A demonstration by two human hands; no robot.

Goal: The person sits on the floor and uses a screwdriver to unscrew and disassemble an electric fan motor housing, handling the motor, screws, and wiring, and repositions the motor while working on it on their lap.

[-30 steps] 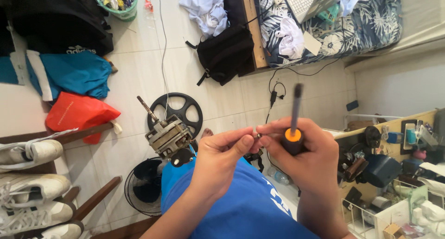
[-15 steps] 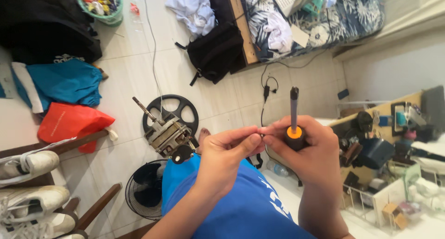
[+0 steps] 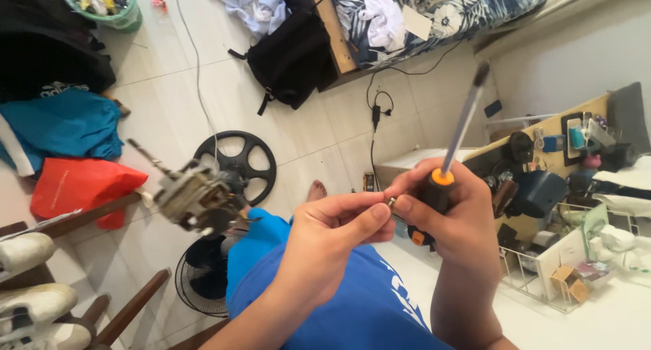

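Head view: right hand (image 3: 456, 218) grips screwdriver (image 3: 453, 146) upright; left hand (image 3: 332, 245) fingers pinch small screw (image 3: 391, 201).

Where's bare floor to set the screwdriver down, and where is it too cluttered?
Bare tile lies between the black backpack, the blue cloth and the black wheel-shaped fan part, crossed by one thin cable. More lies between that part and the charger cable. Crowded: the desk and wire tray by the right hand, the shoes at left.

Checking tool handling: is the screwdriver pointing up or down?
Up: the screwdriver shaft rises, tilted right, from the right hand gripping its handle.
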